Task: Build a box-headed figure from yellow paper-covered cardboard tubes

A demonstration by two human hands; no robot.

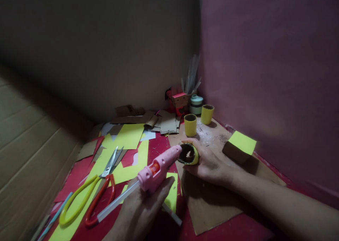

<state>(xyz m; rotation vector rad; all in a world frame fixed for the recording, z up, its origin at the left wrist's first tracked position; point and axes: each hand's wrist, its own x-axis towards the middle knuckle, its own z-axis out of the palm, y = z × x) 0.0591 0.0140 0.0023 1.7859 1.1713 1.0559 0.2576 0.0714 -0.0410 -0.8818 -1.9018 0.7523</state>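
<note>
My left hand (144,205) is wrapped round the handle of a pink hot glue gun (161,165), with a long clear glue stick (119,200) poking out of its back. Its nozzle points at the near rim of a short yellow cardboard tube (196,155); whether it touches I cannot tell. My right hand (205,160) grips that tube from the right, its dark hollow end turned toward the gun. Below both lies a brown cardboard sheet (209,202). Two similar yellow tubes, one nearer (190,126) and one farther (207,115), stand upright behind.
Scissors (106,181) with yellow and red handles lie open at left on yellow paper (129,135). Cardboard scraps (166,122) are piled at the back, near a teal container (196,104). A folded yellow-topped cardboard piece (241,145) sits by the pink wall (270,75).
</note>
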